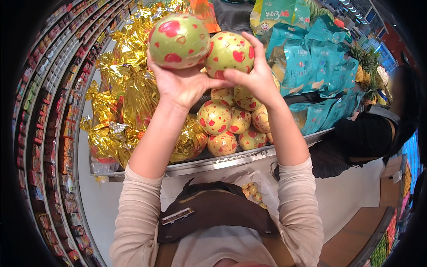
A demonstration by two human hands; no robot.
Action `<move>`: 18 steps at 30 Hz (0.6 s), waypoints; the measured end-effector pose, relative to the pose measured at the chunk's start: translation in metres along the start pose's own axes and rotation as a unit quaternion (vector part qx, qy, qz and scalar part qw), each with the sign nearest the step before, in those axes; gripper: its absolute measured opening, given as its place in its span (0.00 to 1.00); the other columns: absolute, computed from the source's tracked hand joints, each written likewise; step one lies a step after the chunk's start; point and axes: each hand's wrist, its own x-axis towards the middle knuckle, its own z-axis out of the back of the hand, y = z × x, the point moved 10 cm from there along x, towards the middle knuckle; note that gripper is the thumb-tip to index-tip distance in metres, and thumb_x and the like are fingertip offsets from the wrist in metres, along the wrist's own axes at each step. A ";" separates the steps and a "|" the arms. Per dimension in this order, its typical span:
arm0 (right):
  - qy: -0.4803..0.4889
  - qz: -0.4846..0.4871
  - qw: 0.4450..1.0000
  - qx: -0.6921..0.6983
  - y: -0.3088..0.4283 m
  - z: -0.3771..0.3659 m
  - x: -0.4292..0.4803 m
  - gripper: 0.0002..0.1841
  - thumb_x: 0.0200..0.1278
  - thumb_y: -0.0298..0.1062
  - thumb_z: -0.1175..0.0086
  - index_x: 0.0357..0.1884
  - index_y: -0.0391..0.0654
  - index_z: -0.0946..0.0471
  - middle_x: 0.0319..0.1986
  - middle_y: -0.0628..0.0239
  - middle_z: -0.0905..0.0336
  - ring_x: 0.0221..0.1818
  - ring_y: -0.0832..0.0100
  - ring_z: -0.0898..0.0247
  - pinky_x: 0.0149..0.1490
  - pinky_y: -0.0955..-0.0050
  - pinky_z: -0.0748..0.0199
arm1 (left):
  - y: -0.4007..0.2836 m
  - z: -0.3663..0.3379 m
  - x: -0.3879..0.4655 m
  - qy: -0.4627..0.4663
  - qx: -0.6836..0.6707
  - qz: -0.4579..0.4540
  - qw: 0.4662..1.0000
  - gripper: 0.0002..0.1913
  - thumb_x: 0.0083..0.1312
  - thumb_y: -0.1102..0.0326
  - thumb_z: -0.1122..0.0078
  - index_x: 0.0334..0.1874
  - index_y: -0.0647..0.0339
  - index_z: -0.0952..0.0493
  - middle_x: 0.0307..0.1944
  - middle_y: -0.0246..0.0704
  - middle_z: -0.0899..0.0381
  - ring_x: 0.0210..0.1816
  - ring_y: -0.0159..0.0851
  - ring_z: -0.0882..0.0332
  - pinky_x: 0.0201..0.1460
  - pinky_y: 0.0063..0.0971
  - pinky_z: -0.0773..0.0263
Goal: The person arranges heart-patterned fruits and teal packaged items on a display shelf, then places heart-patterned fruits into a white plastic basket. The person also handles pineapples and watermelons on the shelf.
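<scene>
My left hand (181,83) holds a large green pomelo (179,40) in clear film printed with red hearts, its palm turned up beneath the fruit. My right hand (255,71) grips a smaller heart-printed pomelo (230,55) between thumb and fingers. The two fruits are side by side, and my left thumb reaches under the smaller one. Below my hands, a pile of heart-printed pomelos (214,117) stands at the front of the display. Fruits wrapped in gold foil (138,96) lie to the left of the pile.
A metal display edge (217,164) runs before me. Teal printed bags (297,63) lie right of the pile, with pineapples (363,63) beyond. Another person in dark clothes (360,140) is close on the right. A plastic-lined container of wrapped fruits (255,192) sits below the edge. Packed shelves (50,110) stand left.
</scene>
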 end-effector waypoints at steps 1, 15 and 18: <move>-0.054 -0.037 0.996 -0.064 -0.008 0.015 0.008 0.53 0.49 0.43 0.21 0.74 0.43 0.44 0.65 0.50 0.34 0.61 0.63 0.28 0.64 0.64 0.26 | 0.002 -0.004 0.014 0.009 0.007 0.009 1.000 0.58 0.54 0.18 0.50 0.82 0.47 0.49 0.82 0.47 0.60 0.80 0.67 0.64 0.63 0.93 0.60; -0.334 -0.023 0.942 -0.041 0.011 0.146 -0.078 0.51 0.51 0.42 0.23 0.71 0.41 0.45 0.62 0.53 0.34 0.62 0.60 0.28 0.68 0.59 0.28 | -0.064 0.112 0.246 -0.143 0.943 -0.109 0.280 0.46 0.52 0.44 0.27 0.63 0.76 0.32 0.61 0.57 0.26 0.63 0.54 0.26 0.64 0.40 0.28; -0.296 -0.044 0.950 -0.087 0.012 0.130 -0.074 0.51 0.51 0.37 0.22 0.71 0.40 0.46 0.61 0.51 0.32 0.60 0.60 0.26 0.64 0.61 0.23 | -0.052 0.151 0.252 -0.010 0.956 0.194 0.218 0.24 0.60 0.58 0.39 0.51 0.71 0.18 0.54 0.53 0.17 0.56 0.51 0.18 0.59 0.39 0.24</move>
